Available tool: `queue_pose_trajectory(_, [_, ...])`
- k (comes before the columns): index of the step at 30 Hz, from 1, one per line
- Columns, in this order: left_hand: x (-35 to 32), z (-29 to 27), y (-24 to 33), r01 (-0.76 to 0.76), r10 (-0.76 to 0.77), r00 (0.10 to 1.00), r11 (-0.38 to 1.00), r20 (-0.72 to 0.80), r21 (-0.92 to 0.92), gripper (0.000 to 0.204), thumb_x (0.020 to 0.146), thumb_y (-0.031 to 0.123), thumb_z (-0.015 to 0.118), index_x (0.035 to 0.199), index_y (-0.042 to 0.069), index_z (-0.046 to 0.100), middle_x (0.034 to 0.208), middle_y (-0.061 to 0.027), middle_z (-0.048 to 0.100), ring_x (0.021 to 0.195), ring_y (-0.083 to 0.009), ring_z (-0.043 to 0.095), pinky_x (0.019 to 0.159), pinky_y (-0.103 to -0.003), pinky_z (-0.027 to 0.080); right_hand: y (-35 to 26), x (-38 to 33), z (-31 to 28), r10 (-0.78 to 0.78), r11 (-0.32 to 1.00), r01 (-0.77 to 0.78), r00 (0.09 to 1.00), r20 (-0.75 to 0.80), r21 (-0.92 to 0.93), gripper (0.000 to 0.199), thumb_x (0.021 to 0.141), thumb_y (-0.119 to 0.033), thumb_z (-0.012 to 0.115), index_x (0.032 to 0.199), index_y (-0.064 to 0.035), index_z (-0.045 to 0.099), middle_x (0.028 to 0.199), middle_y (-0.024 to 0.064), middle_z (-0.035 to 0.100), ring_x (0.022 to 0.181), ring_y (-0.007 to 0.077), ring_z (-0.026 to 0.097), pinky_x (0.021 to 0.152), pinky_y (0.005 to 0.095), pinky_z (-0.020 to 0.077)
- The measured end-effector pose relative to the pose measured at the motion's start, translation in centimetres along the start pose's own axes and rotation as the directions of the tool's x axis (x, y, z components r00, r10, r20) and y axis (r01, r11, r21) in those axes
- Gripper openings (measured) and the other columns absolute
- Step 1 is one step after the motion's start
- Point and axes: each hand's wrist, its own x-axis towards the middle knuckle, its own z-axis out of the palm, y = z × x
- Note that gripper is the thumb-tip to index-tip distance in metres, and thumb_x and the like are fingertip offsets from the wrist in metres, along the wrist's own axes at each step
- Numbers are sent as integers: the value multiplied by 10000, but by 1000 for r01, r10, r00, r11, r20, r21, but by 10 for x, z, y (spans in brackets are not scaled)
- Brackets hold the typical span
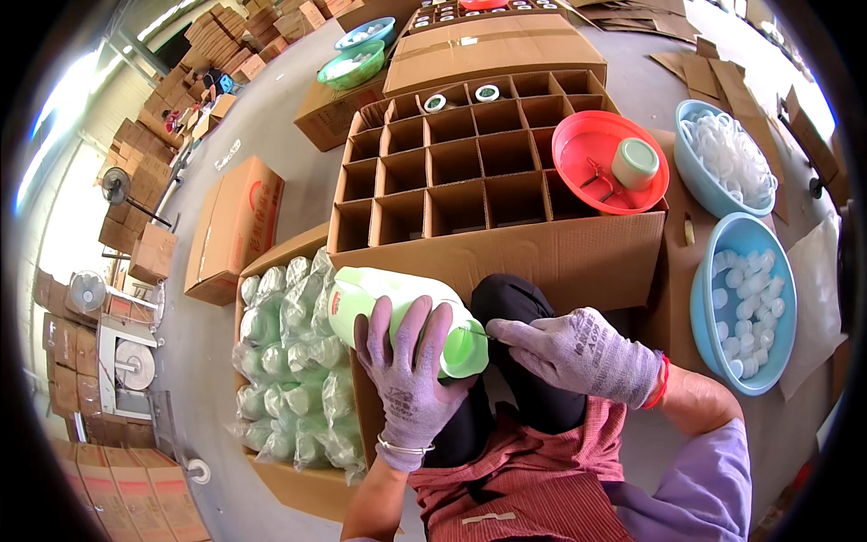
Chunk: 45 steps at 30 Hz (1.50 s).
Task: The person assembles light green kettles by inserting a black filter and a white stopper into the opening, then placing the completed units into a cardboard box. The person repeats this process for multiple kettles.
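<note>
While the gloved left hand [411,366] wraps around a pale green bottle [406,316] lying sideways over the lap, the right hand [578,352] pinches something thin at its mouth. Ahead, a divided carton [470,172] holds two bottles in far cells; a red basin [587,144] holds a cup, and two blue basins [700,298] hold white caps.

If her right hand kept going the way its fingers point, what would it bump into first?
The right hand points left at the green cap of the bottle held by the left hand. It would probably meet that cap first; its fingertips are almost touching.
</note>
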Motion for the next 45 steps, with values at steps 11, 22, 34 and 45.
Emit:
queue_pose_trajectory(11, [-15,14,6,5,-7,1000,995,19,100,691,651,332,842,1288,175,628,1330,-11,536,1333,-362,395,1112,-643,264,-17,-22,33,186,932,-174,982,8,-319,429,926,-155,565,1333,-28,520,727,94,621,533,251,643,463,365,502])
queue_pose_trajectory(22, [-63,39,3,-29,47,998,949,-50,313,683,777,405,773,1318,46,561,1310,-86,512,1317,-397,396,1113,-626,269,-6,-27,78,265,852,-346,932,248,392,209,1011,-169,493,1095,-6,593,669,198,647,561,332,665,526,456,514])
queue_pose_trajectory(34, [-71,49,-2,6,64,972,954,-224,300,568,868,421,678,1268,37,556,1251,-145,513,1222,-433,439,1062,-613,343,-11,-16,75,-167,-191,-736,676,717,650,336,1056,-215,403,1267,-9,564,749,57,630,513,95,611,481,202,487])
queue_pose_trajectory(45, [-59,42,-23,161,-143,963,985,-230,62,815,742,401,845,1369,23,486,1394,-123,438,1368,-417,328,1115,-580,310,-27,-16,92,-5,-509,-575,746,666,640,405,1040,-285,493,1336,-8,485,648,39,568,427,111,546,500,265,580])
